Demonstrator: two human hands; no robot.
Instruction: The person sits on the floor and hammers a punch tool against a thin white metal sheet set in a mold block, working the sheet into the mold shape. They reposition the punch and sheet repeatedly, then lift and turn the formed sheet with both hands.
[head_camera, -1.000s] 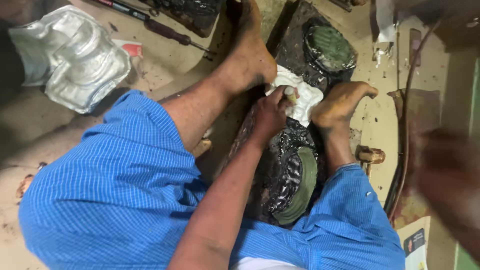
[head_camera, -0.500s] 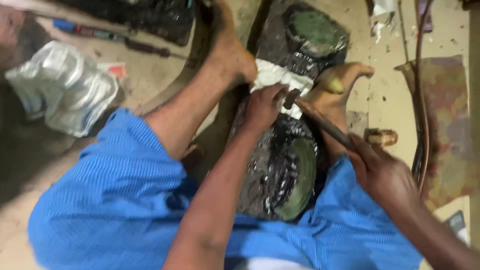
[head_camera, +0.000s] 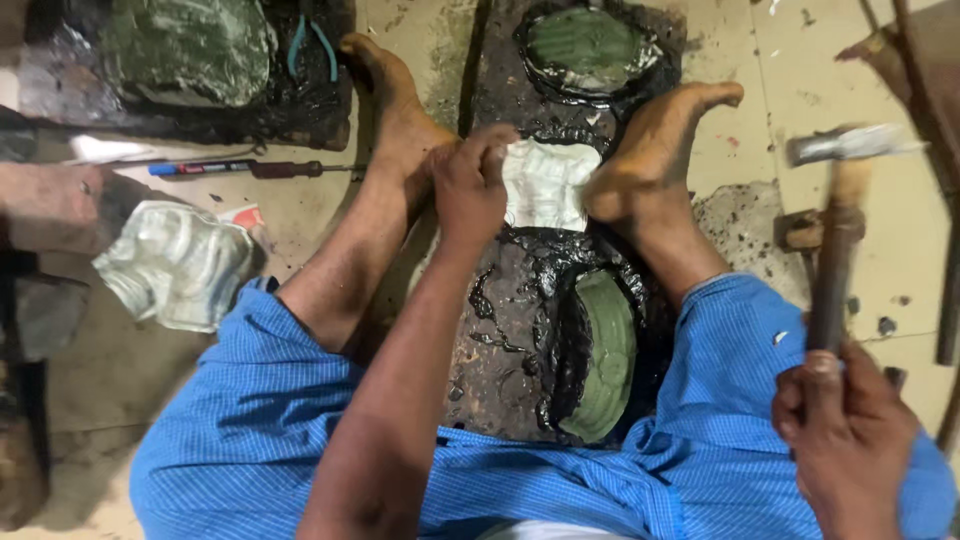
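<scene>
Fingers of the right hand (head_camera: 848, 440) clench a blurred hammer (head_camera: 835, 215); left hand (head_camera: 470, 185) fingers curl, hiding their grip.

I have one view only, worn on the head, looking almost straight down and close over the lap: my left hand (head_camera: 470, 185) sits at centre, my right hand (head_camera: 845, 435) at the lower right edge, floor at the margins

Glossy black pitch block (head_camera: 510, 330), pale shiny embossed metal sheet (head_camera: 545, 185); wooden-handled hammer (head_camera: 835, 240), dull metal head
</scene>
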